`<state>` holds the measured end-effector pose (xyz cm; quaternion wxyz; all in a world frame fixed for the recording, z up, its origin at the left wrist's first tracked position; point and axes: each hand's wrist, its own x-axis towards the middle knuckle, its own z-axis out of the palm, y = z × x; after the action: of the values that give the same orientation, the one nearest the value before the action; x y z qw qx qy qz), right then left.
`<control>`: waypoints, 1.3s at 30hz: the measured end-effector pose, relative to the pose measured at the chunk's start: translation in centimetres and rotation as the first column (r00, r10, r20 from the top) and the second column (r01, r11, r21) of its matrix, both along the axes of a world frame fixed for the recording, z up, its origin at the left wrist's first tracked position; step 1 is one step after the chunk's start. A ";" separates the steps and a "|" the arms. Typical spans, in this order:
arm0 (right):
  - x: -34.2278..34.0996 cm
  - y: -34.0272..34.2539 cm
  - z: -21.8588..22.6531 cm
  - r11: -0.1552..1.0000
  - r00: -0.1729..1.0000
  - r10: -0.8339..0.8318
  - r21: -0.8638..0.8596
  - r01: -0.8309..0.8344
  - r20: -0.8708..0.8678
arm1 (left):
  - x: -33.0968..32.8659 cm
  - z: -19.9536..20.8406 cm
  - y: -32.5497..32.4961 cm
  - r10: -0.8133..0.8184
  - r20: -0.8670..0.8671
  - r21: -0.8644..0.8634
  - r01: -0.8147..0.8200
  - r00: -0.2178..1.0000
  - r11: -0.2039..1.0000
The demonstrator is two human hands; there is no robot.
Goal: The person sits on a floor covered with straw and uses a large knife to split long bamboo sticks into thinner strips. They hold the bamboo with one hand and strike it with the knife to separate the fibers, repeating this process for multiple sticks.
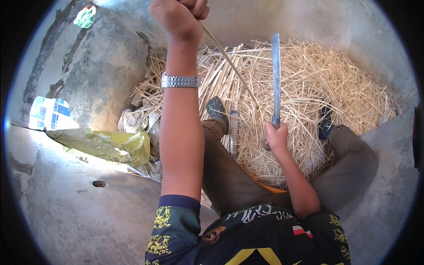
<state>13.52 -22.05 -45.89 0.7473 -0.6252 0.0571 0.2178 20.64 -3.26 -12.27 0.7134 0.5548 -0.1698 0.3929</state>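
Observation:
High at the top edge, my left hand (179, 20) is closed around a thin tan strip (229, 62), which looks like split bamboo or cane. It slants down to the right, its lower end left of the machete and apart from it in this view. My right hand (277, 138) grips the dark handle of the machete (277, 73), whose long blade points up and away. Beneath both lies a broad heap of pale shavings and thin strips (300, 84), with longer straight strips (225, 68) bundled on its left side.
My legs spread around the heap, with dark shoes (216, 108) at its edges. A narrow, pale grey-blue object (234, 132) lies beside my left leg. Left, a yellowish translucent sheet (119, 143) leans by the grey wall (106, 57); a small hole (100, 183) shows below.

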 end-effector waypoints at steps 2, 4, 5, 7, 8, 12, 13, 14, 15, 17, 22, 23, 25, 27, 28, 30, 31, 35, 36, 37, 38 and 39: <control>-1.3 0.2 -2.6 0.983 0.997 0.072 -0.168 -0.071 0.003 | 0.2 0.0 -0.2 -0.094 -0.059 -0.051 0.091 0.994 0.995; -1.9 -0.4 -3.4 0.903 0.944 0.274 -0.287 -0.319 -0.186 | 0.0 0.3 -0.4 -0.108 -0.102 -0.079 0.100 0.989 0.992; -2.3 -0.6 -3.7 0.905 0.951 0.237 -0.311 -0.290 -0.197 | -0.4 0.3 -0.7 -0.070 -0.119 -0.080 0.060 0.990 0.995; -2.5 -0.5 -4.4 0.910 0.968 0.136 -0.359 -0.206 -0.210 | -0.9 0.8 -0.9 -0.014 -0.122 -0.010 0.012 0.992 1.000; -1.9 -0.3 -3.8 0.919 0.972 0.144 -0.339 -0.201 -0.186 | -1.7 0.9 -0.5 0.028 -0.111 0.056 -0.022 0.993 0.998; -0.7 -1.2 -0.1 0.964 0.996 0.087 -0.254 -0.075 0.035 | -2.7 0.1 0.8 0.073 -0.083 0.078 -0.067 0.994 0.995; -0.8 -1.0 0.4 0.977 0.990 0.055 -0.211 -0.027 0.128 | -2.8 0.0 1.0 0.092 -0.069 0.082 -0.086 0.993 0.993; -1.1 -0.7 0.7 0.996 0.998 0.016 -0.090 -0.011 0.061 | -2.9 -0.2 1.1 0.110 -0.057 0.080 -0.106 0.992 0.991; -1.4 -0.6 -0.5 0.993 0.999 0.020 -0.116 -0.015 0.047 | -2.9 -0.1 0.9 0.121 -0.042 0.084 -0.117 0.992 0.990; -2.3 0.2 -3.0 0.987 0.999 0.032 -0.156 -0.028 0.024 | -2.9 0.0 0.8 0.077 -0.060 0.072 -0.073 0.995 0.995; -1.6 0.0 -5.7 0.943 0.982 0.087 -0.305 -0.136 -0.168 | -2.8 0.4 1.0 0.078 -0.086 0.049 -0.074 0.993 0.996; -1.1 -0.3 -5.4 0.947 0.987 0.085 -0.298 -0.122 -0.135 | -3.1 0.2 1.6 0.098 -0.081 0.043 -0.095 0.992 0.995; 0.1 -1.6 -2.4 0.958 0.996 0.070 -0.275 -0.085 -0.063 | -3.5 0.1 2.2 0.126 -0.068 0.040 -0.123 0.990 0.992; -0.5 -1.7 0.1 0.976 1.000 -0.006 -0.216 0.010 0.023 | -3.5 -0.2 2.5 0.135 -0.054 0.038 -0.133 0.989 0.990; -0.7 -1.7 0.5 0.993 0.999 -0.031 -0.113 0.032 0.015 | -3.2 -0.1 2.3 0.121 -0.048 0.041 -0.119 0.992 0.992; -1.4 -0.9 -0.1 0.996 0.993 -0.043 0.073 0.052 -0.114 | -2.6 0.1 1.4 0.087 -0.037 0.047 -0.086 0.995 0.995; -2.0 -0.8 -1.4 0.995 0.994 0.046 -0.079 -0.053 -0.094 | -2.4 0.0 0.9 0.080 -0.043 0.046 -0.078 0.996 0.996; -2.4 -0.2 -4.3 0.916 0.985 0.123 -0.369 -0.160 -0.122 | -1.9 0.4 -0.5 0.122 -0.048 0.044 -0.120 0.991 0.992; -2.3 -0.2 -4.4 0.920 0.987 0.075 -0.372 -0.122 -0.140 | -2.1 0.4 -0.5 0.152 -0.053 0.039 -0.150 0.987 0.988; -1.6 -0.6 -4.4 0.942 0.991 0.038 -0.328 -0.078 -0.125 | -2.1 0.5 -0.2 0.153 -0.044 0.045 -0.151 0.987 0.987; -0.6 -1.3 -2.8 0.957 0.993 0.012 -0.286 -0.046 -0.119 | -2.4 0.3 0.5 0.165 -0.041 0.048 -0.163 0.985 0.985; 0.0 -2.0 -1.6 0.968 0.993 -0.023 -0.249 -0.006 -0.114 | -2.5 0.1 1.0 0.169 -0.041 0.044 -0.168 0.985 0.985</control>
<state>13.48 -24.01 -47.47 0.6592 -0.7001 0.1301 0.2417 18.11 -2.30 -12.22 0.6697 0.5902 -0.1145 0.4359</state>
